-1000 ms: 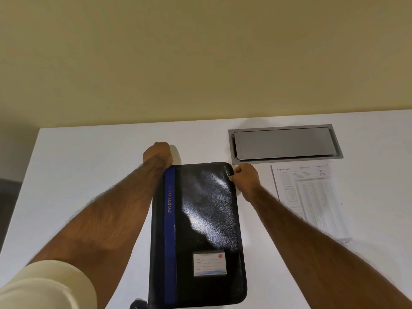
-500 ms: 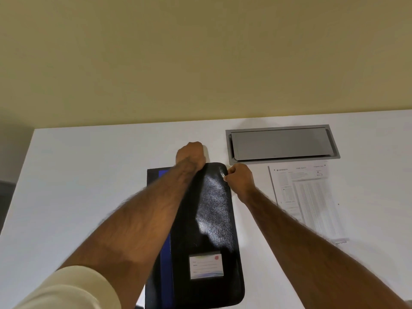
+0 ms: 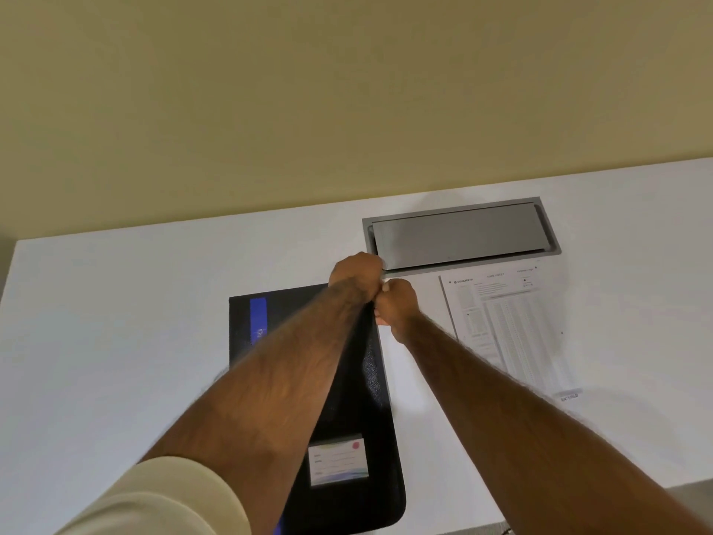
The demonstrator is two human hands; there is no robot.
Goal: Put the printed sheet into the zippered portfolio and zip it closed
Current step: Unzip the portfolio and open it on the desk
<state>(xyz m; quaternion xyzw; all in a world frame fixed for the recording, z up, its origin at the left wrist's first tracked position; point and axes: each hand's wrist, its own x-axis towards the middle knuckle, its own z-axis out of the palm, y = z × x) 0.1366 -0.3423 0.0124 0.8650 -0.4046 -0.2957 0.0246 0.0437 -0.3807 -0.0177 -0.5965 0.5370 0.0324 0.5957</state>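
1. Portfolio (image 3: 347, 399), black with a blue stripe and a label card (image 3: 338, 459), lies flat on the white surface (image 3: 115, 322), long side running away from the person; its far right corner is where both grips meet
2. Left hand (image 3: 357, 278) is clenched at that far corner, its forearm crossing over the cover; what it pinches is hidden by the knuckles, though it looks like the zipper pull
3. Right hand (image 3: 397, 307) is also clenched, touching the left and just on the near side of it, grasping the portfolio's right edge, apparently to steady it
4. Printed sheet (image 3: 509, 334) rests on the surface to the right of both grips, well apart from them and untouched, just nearer than the grey hatch (image 3: 459, 235) set into the surface
5. Judging by this, the step in hand is unzipping, so the sheet has yet to go in
6. To do it well: keep the right grip pinning the edge close behind the pull so the fabric stays taut, draw the pull along the line of the teeth rather than upward, and slow at the rounded corner, where a zipper tends to snag
7. Open it far enough that the sheet can slide in flat without curling
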